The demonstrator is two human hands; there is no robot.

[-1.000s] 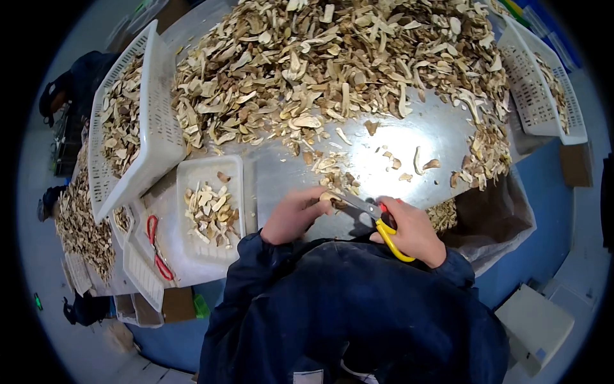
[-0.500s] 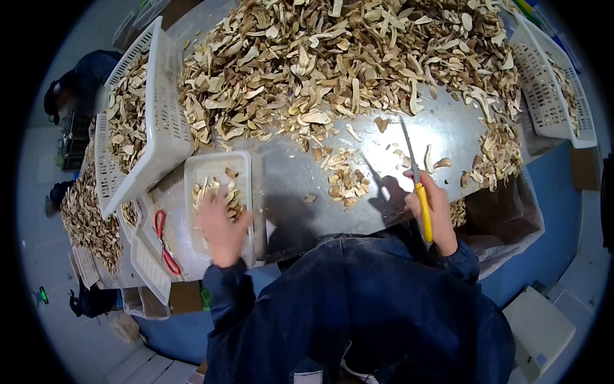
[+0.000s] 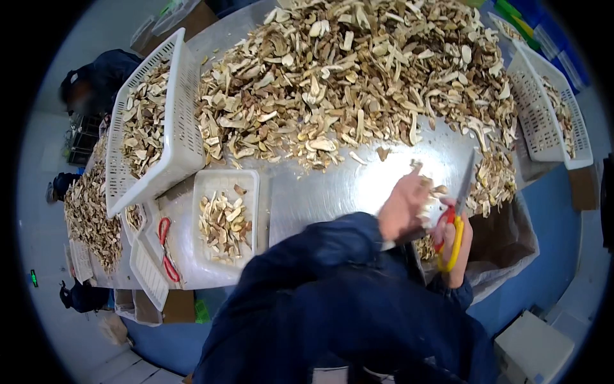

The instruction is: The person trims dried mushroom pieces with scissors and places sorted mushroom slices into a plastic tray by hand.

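My right hand (image 3: pixel 455 246) is closed round scissors (image 3: pixel 456 238) with red and yellow handles, their blades pointing up and away. My left hand (image 3: pixel 404 201) reaches across to the table's right front part, flat and blurred, its fingers stretched out. Pale dried mushroom slices (image 3: pixel 437 192) lie at its fingertips, close to the scissors. Further back spreads a large heap of dried mushroom slices (image 3: pixel 358 70). To the left, a white tray (image 3: pixel 252 211) holds a small batch of cut slices (image 3: pixel 224 221).
A white basket (image 3: pixel 182 137) of slices leans at the left, another basket (image 3: pixel 534 121) at the right. Red-handled scissors (image 3: pixel 165 246) lie left of the tray. A lined box (image 3: pixel 511 246) stands below the table's front edge. A co-worker (image 3: pixel 102 80) bends at the far left.
My left hand has moved from above the tray to the right, beside my right hand. The small pile of pieces at mid-table is gone from its place. The scissors now show both handles.
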